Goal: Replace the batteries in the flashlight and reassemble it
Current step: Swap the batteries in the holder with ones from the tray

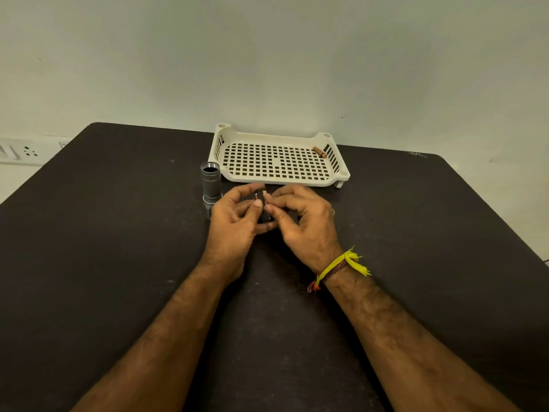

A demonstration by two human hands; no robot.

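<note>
The dark matte table [118, 233] carries a cream perforated plastic tray [276, 176] with one brown battery [319, 152] inside. Beside the tray, the grey metal flashlight body [211, 181] stands upright and open. The left hand [234, 224] and right hand [303, 221] pinch together a small black battery holder [264, 208]; it seems light, stiff and smooth, best gripped at its sides.

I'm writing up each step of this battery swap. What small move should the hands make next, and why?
Probably seat the battery in the black battery holder, which the left hand and right hand both hold. The flashlight body stands open-topped beside them, apparently awaiting it.
</note>
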